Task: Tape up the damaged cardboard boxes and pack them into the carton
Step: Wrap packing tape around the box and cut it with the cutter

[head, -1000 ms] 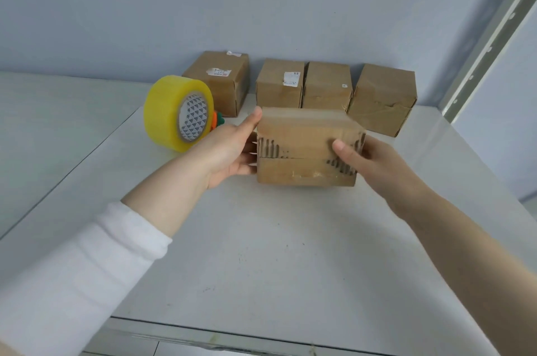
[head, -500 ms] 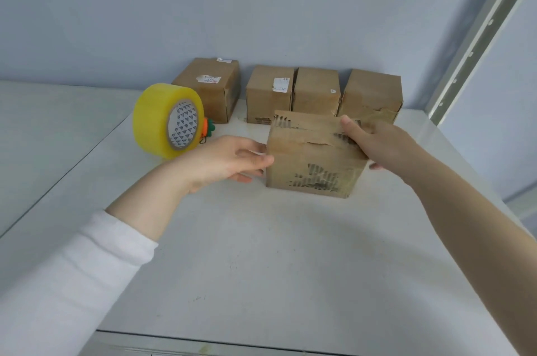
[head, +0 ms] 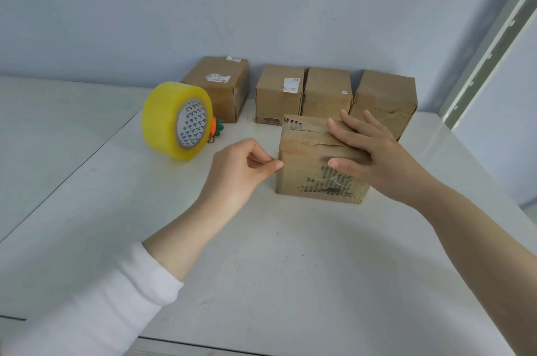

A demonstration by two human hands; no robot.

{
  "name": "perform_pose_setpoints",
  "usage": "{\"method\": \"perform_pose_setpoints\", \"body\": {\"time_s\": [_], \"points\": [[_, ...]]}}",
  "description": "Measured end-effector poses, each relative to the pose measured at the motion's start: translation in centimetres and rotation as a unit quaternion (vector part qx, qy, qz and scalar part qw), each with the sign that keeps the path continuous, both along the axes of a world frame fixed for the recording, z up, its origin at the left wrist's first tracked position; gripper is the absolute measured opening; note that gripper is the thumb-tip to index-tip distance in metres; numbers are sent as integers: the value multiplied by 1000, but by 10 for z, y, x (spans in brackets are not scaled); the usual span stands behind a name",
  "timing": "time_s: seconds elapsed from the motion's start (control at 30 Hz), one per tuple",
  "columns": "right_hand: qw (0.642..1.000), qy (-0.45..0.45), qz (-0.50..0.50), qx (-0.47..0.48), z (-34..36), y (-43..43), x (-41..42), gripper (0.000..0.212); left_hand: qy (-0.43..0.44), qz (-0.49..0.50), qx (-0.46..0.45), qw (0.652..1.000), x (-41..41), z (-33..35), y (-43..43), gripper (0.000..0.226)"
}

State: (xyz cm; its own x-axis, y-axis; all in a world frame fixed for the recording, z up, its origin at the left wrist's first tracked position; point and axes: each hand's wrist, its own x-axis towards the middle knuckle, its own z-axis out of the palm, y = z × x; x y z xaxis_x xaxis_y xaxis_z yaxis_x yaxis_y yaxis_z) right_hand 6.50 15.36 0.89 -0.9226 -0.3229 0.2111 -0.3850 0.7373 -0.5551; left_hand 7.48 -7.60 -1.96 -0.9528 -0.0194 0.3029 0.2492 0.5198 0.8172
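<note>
A worn brown cardboard box (head: 302, 178) with torn paper and exposed corrugation stands on the white table (head: 290, 268), a little right of centre. My right hand (head: 374, 152) lies flat over its top right part, fingers straight and thumb on the front face. My left hand (head: 241, 169) is at the box's left edge, fingers curled, thumb and forefinger pinching that edge. A big yellow tape roll (head: 171, 120) stands on its rim to the left, apart from both hands.
Several more brown boxes line the wall: one behind the tape (head: 220, 85), two side by side (head: 279, 94) (head: 327, 91), and a torn one at the right (head: 383, 97). A small orange-and-green object (head: 216, 129) sits behind the roll. A metal upright (head: 488, 44) rises at right.
The box has been tipped over and set down with its torn face towards me. My right hand went from its side to flat on top; my left fingers curled at the left edge.
</note>
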Motion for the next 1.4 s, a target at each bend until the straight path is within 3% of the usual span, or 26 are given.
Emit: {"method": "perform_pose_setpoints", "body": {"time_s": [0.13, 0.43, 0.67, 0.83, 0.97, 1.07, 1.17, 1.23, 1.33, 1.4], "points": [[1000, -1, 1, 4, 0, -1, 0, 66, 11, -18, 24, 999, 0, 4, -6, 28], [1000, 0, 5, 11, 1, 0, 0, 66, 43, -54, 19, 997, -2, -4, -1, 23], [1000, -8, 8, 7, 3, 1, -2, 68, -67, -179, 68, 979, -28, 4, -18, 32], [1000, -8, 9, 3, 3, 0, -2, 64, -92, -224, 30, 970, -50, 12, -24, 27], [1000, -9, 8, 7, 4, -1, -1, 66, -83, -197, -57, 975, -63, 18, -25, 53], [1000, -18, 6, 12, 6, -2, 1, 69, -63, -175, -64, 980, -69, 30, -24, 42], [996, 0, 11, 85, 12, -1, 2, 75, 66, -146, -107, 981, -62, 49, -13, 36], [988, 64, 26, 137, 17, -2, 1, 82, 114, -199, -186, 955, -51, 57, 7, 46], [977, 127, 22, 169, 12, -11, 4, 82, 105, -240, -383, 886, -37, 42, 35, 73], [961, 148, 9, 232, 1, -15, 8, 78, 85, -224, -473, 848, -36, 30, 40, 70]]}}
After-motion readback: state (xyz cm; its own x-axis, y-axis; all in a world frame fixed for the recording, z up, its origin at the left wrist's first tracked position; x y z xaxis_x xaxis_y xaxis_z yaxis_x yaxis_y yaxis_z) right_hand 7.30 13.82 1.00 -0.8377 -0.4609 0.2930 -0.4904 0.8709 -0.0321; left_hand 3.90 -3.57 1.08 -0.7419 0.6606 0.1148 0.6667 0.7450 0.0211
